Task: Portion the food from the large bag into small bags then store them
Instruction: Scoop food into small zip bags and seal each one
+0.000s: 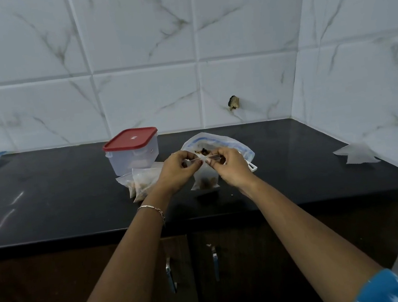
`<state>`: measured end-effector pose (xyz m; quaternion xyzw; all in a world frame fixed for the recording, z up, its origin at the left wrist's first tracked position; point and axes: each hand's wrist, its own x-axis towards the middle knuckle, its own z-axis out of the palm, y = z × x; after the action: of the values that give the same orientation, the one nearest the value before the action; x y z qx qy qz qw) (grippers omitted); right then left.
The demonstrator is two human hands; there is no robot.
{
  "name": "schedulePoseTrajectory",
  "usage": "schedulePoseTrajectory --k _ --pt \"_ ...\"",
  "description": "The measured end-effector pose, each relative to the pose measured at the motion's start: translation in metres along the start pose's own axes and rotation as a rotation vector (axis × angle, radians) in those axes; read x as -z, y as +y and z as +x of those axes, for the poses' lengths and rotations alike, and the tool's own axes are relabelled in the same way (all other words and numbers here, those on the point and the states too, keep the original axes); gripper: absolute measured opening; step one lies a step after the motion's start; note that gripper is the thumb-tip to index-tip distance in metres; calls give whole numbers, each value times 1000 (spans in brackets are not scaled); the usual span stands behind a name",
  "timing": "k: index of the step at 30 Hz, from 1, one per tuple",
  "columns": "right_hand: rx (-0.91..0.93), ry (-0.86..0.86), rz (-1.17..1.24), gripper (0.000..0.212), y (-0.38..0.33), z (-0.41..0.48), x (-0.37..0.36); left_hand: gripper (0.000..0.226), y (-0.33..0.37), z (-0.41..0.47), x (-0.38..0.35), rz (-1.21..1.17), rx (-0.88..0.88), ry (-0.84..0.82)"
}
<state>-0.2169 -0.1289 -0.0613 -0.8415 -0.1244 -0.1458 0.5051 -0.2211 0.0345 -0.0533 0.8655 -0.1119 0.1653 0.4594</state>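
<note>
The small bag (205, 178) is held upright over the middle of the black counter (50, 205). Its top strip is pinched by the left hand (178, 170) and the right hand (229, 167). Brown food is seen in its bottom. The large bag (231, 142) lies open just behind it. Filled bags (142, 182) lie just left, near a red-lidded container (132, 153). Bare counter extends to both sides. Empty bags (357, 155) lie by the right wall. White tiled walls (148, 82) close the far and right edges.

Open counter (293, 165) front-right; lidded container (132, 156), filled bags (142, 182) block left; large bag (232, 144) behind.
</note>
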Motion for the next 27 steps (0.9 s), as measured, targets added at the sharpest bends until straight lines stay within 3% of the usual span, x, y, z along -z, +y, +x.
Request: schedulePoseTrajectory --k 9,13,20,27 --pt "-20 -3 21 13 6 1 -4 15 -1 -6 -5 71 6 6" --pt "-39 75 -56 22 7 2 1 13 2 -7 -1 59 -11 11" --pt "-64 65 180 15 -2 5 1 15 0 -9 20 9 21 47" --pt "-37 4 234 11 -19 9 -13 11 -11 -13 49 -109 136 19"
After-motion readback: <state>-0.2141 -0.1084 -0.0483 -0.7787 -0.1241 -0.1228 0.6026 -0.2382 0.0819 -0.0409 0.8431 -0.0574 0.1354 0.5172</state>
